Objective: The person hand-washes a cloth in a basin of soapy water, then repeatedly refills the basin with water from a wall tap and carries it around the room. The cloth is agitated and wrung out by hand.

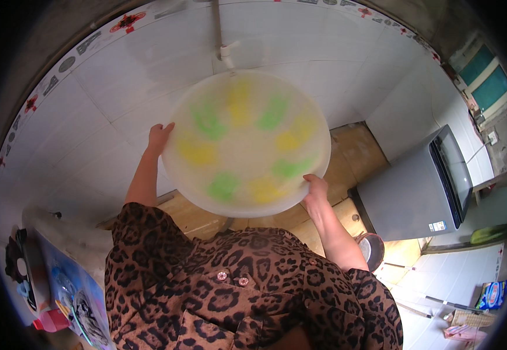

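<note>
A large round disc of whitish, cloudy translucent material (247, 144), patterned with green and yellow patches, is held up in front of me at chest height. It looks like a plastic lid or basin; which one I cannot tell. My left hand (160, 136) grips its left rim, thumb near the edge. My right hand (316, 188) grips the lower right rim, with the fingers partly hidden by it. A white pipe fitting (226, 53) on the tiled wall stands just beyond the top of the disc.
A grey washing machine (404, 199) stands at the right on a tan tiled floor (351, 153). Near it is a round pan or basin (371, 249). A blue-covered surface (67, 271) with several items lies at lower left. A blue detergent bag (494, 295) is at lower right.
</note>
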`<action>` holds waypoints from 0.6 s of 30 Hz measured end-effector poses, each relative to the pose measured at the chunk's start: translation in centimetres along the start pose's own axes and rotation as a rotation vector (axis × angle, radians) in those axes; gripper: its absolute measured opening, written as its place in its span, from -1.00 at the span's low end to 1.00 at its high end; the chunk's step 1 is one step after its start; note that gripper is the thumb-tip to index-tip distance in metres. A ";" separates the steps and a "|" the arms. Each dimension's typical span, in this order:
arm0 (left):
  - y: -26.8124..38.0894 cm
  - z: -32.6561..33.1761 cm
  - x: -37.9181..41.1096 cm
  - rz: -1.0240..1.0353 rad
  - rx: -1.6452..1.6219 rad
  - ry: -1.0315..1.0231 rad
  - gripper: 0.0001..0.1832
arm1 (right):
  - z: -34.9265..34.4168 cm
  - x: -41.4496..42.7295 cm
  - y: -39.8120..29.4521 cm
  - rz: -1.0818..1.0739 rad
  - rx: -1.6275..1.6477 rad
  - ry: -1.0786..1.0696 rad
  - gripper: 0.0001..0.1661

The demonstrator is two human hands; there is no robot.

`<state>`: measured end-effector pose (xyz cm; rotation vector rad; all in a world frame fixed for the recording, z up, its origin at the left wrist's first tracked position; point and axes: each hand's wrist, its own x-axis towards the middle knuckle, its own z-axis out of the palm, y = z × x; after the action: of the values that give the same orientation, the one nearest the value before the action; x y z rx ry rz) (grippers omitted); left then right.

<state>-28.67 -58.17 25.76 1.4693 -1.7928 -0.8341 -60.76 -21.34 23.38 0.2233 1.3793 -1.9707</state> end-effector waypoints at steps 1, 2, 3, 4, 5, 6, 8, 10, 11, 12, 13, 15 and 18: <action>0.3 0.5 0.0 0.048 0.035 0.041 -0.51 | -0.2 -0.2 -0.1 -0.002 0.049 -0.011 -0.70; 0.3 0.1 0.2 0.039 0.141 0.040 -0.46 | -0.3 -0.3 0.0 -0.001 0.039 -0.017 -0.70; 0.7 -0.5 0.3 0.032 0.246 0.035 -0.38 | 0.4 -1.1 -0.1 0.000 0.029 -0.017 -0.70; 1.2 -0.9 0.1 0.053 0.382 0.081 -0.37 | 0.8 -1.6 -0.2 0.002 0.018 -0.015 -0.69; 2.4 -1.2 0.0 0.080 0.516 0.129 -0.36 | 0.9 -1.8 -0.1 -0.007 0.022 0.004 -0.69; 4.6 -1.2 -0.4 0.155 0.565 0.162 -0.39 | 1.1 -1.8 -0.1 -0.014 0.024 0.021 -0.69; 8.1 -1.7 -0.3 0.409 0.556 0.244 -0.45 | 1.8 -2.2 -0.2 -0.008 0.025 0.022 -0.68; 10.6 -1.4 1.4 0.758 0.425 0.317 -0.52 | 2.4 -2.7 -0.5 0.013 0.013 0.008 -0.67; 13.3 -0.8 1.7 0.822 0.365 0.292 -0.56 | 2.1 -2.5 -0.5 0.012 0.004 0.031 -0.66; 15.9 -0.2 1.7 0.879 0.313 0.277 -0.59 | 1.9 -2.3 -0.4 0.017 -0.010 0.041 -0.65; 17.5 0.9 2.9 0.954 0.264 0.261 -0.60 | 2.0 -2.2 -0.3 0.025 -0.026 0.043 -0.64; 20.7 1.6 5.0 1.032 0.219 0.227 -0.62 | 2.1 -2.7 -0.5 0.024 -0.003 0.014 -0.64; 25.8 3.4 6.2 1.032 0.163 0.103 -0.62 | 2.3 -3.2 -0.3 -0.018 -0.019 0.045 -0.64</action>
<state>-46.81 -59.86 45.38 0.4729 -2.1891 -0.0785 -58.06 -21.90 26.23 0.2487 1.4327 -1.9779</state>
